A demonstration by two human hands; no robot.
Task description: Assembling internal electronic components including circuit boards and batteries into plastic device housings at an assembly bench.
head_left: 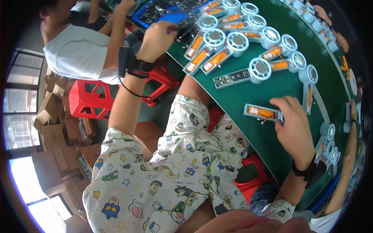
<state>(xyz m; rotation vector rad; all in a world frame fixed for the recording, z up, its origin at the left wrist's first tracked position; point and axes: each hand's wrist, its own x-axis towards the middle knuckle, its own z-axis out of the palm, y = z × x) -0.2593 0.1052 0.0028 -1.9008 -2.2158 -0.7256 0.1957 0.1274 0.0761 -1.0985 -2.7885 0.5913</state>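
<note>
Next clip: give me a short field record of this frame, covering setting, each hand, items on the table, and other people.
setting: green table, seen from above
left hand: reaching to the blue tray of small dark parts
right hand: grip on an open fan handle with orange battery
table items: rows of light blue handheld fans
others: person in white shirt beside

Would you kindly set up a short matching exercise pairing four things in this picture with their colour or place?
Things:
1. Left hand
2. Right hand
3. Stool
4. Table

Descriptions:
A. green surface
B. red plastic, on the floor
C. reaching up to the blue tray
D. holding a handheld fan body with an orange battery

Pairs: 1-C, 2-D, 3-B, 4-A
</note>
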